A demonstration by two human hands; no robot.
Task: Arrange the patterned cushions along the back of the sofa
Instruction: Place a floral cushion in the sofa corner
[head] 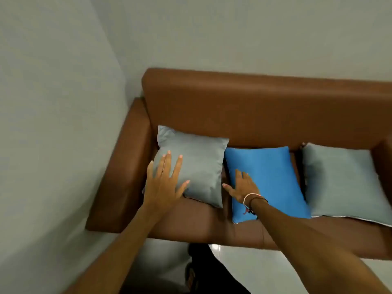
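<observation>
A brown leather sofa (254, 107) carries three cushions leaning against its back. A grey cushion (199, 164) stands at the left end. My left hand (165, 183) lies flat on its lower left part, fingers spread. A blue cushion (273, 177) sits in the middle. My right hand (244, 186) rests open on its left edge, thumb pointing toward the grey cushion. A second grey cushion (343, 183) leans at the right end, untouched. Neither hand grips anything.
The sofa's left armrest (118, 172) stands against a pale wall (53, 102). Another wall (233, 32) runs behind the sofa back. The right armrest (384, 158) shows at the frame edge. My leg and foot (203, 272) stand on the light floor in front of the seat.
</observation>
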